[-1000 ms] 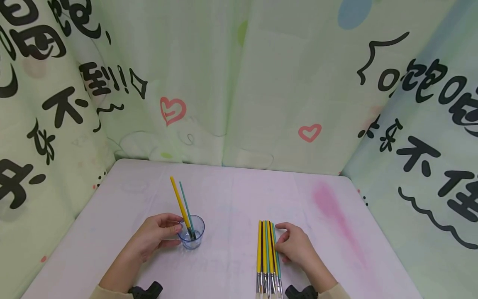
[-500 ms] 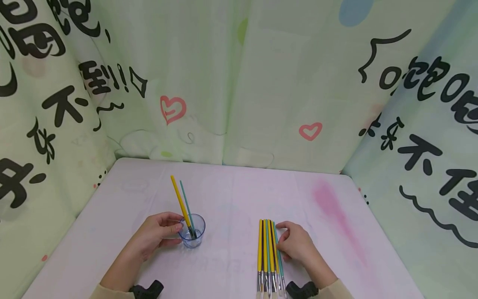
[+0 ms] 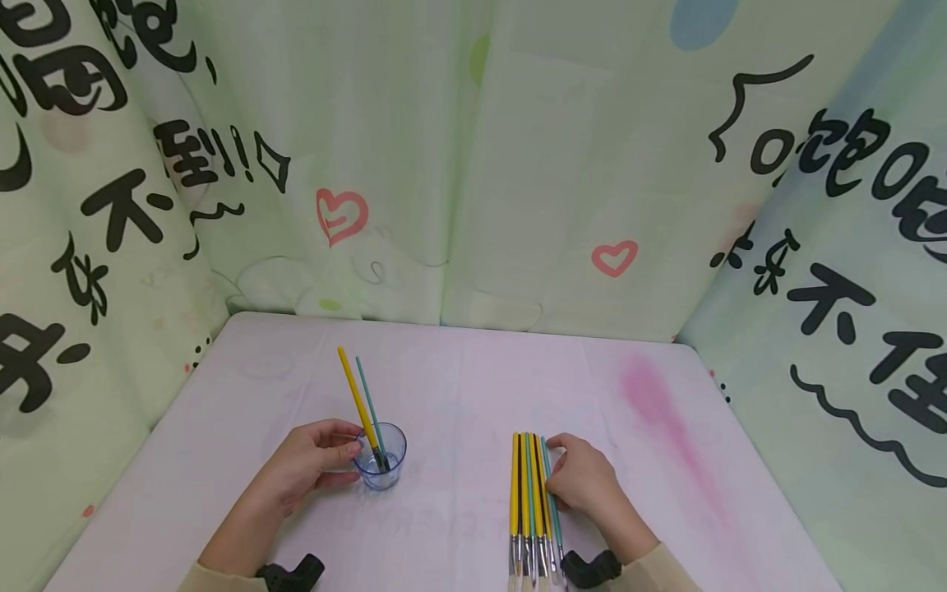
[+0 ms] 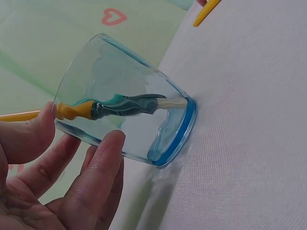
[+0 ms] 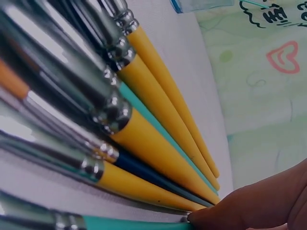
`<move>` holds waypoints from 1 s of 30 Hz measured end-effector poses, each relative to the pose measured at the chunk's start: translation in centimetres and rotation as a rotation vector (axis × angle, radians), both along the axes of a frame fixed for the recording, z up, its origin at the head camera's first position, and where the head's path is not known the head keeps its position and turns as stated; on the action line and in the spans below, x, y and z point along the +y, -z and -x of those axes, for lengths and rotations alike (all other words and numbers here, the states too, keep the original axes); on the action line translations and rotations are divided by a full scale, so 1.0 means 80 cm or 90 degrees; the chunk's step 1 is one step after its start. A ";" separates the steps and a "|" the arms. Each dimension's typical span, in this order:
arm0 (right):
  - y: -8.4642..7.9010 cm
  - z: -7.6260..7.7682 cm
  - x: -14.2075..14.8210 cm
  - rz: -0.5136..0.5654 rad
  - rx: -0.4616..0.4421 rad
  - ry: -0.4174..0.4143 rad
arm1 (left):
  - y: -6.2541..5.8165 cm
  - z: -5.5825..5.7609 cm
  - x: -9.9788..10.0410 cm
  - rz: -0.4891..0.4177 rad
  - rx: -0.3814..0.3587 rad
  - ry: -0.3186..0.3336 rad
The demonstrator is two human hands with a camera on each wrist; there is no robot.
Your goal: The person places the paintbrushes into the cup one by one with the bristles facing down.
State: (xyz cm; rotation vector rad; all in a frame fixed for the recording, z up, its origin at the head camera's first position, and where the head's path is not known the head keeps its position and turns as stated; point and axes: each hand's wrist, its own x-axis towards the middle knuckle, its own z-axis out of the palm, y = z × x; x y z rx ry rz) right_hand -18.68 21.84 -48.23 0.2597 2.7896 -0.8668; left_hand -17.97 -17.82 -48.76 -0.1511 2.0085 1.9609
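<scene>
A clear bluish cup [image 3: 396, 462] stands on the table at left of centre in the head view. My left hand [image 3: 320, 459] holds its side, thumb near the rim and fingers along the wall [image 4: 139, 76]. Leaning in the cup are a yellow paintbrush [image 3: 353, 385] and a thinner teal paintbrush [image 3: 366, 390], bristles down. Right of centre lies a row of several yellow, dark and teal paintbrushes [image 3: 526, 485], bristles towards me. At the row's right edge my right hand [image 3: 588, 478] pinches a teal paintbrush [image 5: 129, 224] near its handle end; this brush lies slightly angled from the others.
A whitish-pink cloth covers the table [image 3: 459, 386], with a pink stain [image 3: 666, 419] at right. Pale green curtains [image 3: 533, 164] with black writing and hearts surround its back and sides. Dark wrist mounts [image 3: 294, 573] sit by both sleeves.
The teal paintbrush at the row's right edge has swung slightly apart from the row, its bristle end shifting right. My right fingers have closed in on its handle. The left hand and cup stay put.
</scene>
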 end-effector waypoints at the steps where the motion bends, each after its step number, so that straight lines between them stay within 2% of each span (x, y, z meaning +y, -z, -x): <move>1: 0.000 0.000 0.000 -0.002 0.001 -0.003 | 0.000 0.000 0.000 0.002 0.000 -0.001; 12: -0.004 0.003 0.002 0.006 -0.014 -0.016 | 0.000 0.002 0.001 0.010 -0.002 -0.010; 22: -0.001 0.006 0.010 0.114 -0.040 0.025 | -0.001 0.002 0.001 0.002 -0.002 -0.005; 30: 0.000 0.007 0.013 0.187 -0.026 0.038 | 0.002 0.002 0.001 0.006 -0.008 -0.010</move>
